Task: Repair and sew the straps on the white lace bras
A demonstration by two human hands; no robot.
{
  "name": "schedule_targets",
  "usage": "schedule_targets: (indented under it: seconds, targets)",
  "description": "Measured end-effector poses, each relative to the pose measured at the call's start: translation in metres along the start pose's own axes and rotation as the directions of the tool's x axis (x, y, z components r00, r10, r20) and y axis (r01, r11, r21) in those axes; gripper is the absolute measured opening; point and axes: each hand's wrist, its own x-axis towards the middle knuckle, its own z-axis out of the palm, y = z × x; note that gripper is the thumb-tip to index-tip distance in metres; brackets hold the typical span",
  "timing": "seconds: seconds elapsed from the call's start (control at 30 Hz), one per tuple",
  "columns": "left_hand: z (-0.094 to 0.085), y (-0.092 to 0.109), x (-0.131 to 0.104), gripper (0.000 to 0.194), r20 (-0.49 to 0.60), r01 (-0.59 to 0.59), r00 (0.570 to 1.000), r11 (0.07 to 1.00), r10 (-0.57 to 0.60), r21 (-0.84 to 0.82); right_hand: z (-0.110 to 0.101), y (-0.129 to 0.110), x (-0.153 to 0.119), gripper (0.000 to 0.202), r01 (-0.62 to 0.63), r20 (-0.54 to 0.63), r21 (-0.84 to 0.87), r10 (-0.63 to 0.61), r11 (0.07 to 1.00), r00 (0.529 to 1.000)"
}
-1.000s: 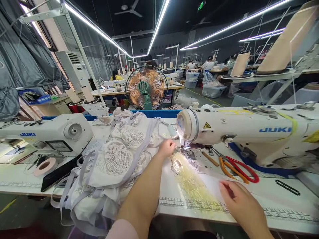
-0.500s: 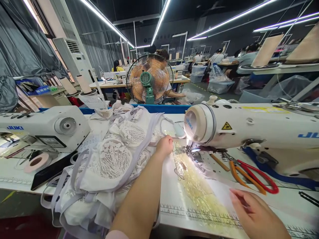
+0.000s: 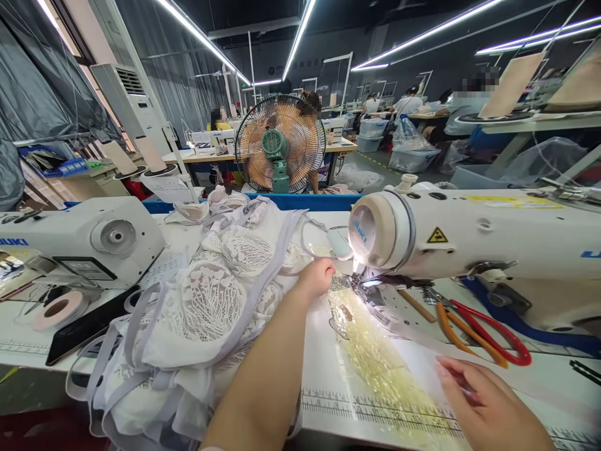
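My left hand (image 3: 318, 277) is closed beside the presser foot (image 3: 357, 283) of the right-hand sewing machine (image 3: 436, 232). Whatever its fingers grip is hidden. Left of that forearm lies a heap of white lace bras (image 3: 211, 300) with pale lilac edging and straps. My right hand (image 3: 491, 404) is low on the right over the table, thumb and forefinger close together and the other fingers curled; I cannot make out what is between them. A pale strip (image 3: 422, 335) runs from the needle area toward the right, behind this hand. Yellowish clear film (image 3: 375, 357) covers the table between the hands.
Red-handled scissors (image 3: 498, 329) and an orange-handled tool (image 3: 462, 332) lie under the machine arm. A printed ruler (image 3: 375, 410) follows the front edge. At left are another sewing machine (image 3: 94, 241), a tape roll (image 3: 61, 310) and a black phone-like slab (image 3: 89, 326). A fan (image 3: 280, 144) stands behind.
The view has shifted slightly. My left hand sits a little nearer the presser foot, still closed. My right hand keeps nearly the same pose and place.
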Motion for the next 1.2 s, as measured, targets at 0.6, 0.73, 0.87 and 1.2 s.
schedule_targets:
  seconds: [0.6,0.73,0.87,1.2]
  targets:
    - [-0.012,0.0,-0.003,0.008,0.28,-0.129,0.947,0.985,0.157,-0.115,0.027,-0.132,0.058,0.026,0.259,0.402,-0.292,-0.128,0.92,0.907]
    - [-0.019,0.002,-0.007,0.008,0.276,-0.114,0.951,0.989,0.136,-0.096,0.046,-0.141,0.072,0.026,0.231,0.398,-0.373,-0.07,0.899,0.915]
    - [-0.021,-0.003,-0.005,0.01,0.181,-0.071,0.981,0.997,0.075,-0.027,0.045,-0.136,0.073,0.026,0.225,0.398,-0.406,-0.05,0.886,0.916]
    - [-0.017,0.0,-0.003,0.015,0.013,0.028,0.999,0.96,-0.033,0.279,0.011,-0.113,0.058,0.029,0.313,0.384,-0.228,-0.21,0.922,0.899]
